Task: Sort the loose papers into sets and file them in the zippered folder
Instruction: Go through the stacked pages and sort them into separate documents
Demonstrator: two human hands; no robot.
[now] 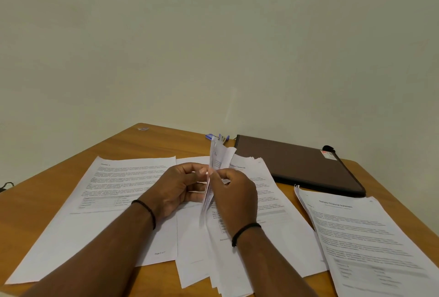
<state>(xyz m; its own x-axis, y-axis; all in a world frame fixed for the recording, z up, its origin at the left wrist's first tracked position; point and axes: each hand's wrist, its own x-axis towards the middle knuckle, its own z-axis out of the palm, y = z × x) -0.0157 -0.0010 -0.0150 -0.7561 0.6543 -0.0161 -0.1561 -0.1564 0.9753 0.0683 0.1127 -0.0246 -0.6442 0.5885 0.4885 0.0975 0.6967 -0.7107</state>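
Observation:
Both hands meet above the middle of the wooden table [152,139], holding a thin bundle of papers [219,156] on edge. My left hand [177,187] pinches the bundle from the left and my right hand [235,192] grips it from the right. Beneath them lies a middle stack of printed sheets [273,213]. A single printed page [107,192] lies flat at the left. Another stack headed with a title [363,237] lies at the right. The dark brown zippered folder [297,163] lies closed at the back right.
Blue pens [211,136] lie at the table's back edge behind the held bundle. A small black object [329,148] sits at the folder's far corner. A tiny clip-like item [142,128] rests near the table's far left corner. A pale wall stands right behind the table.

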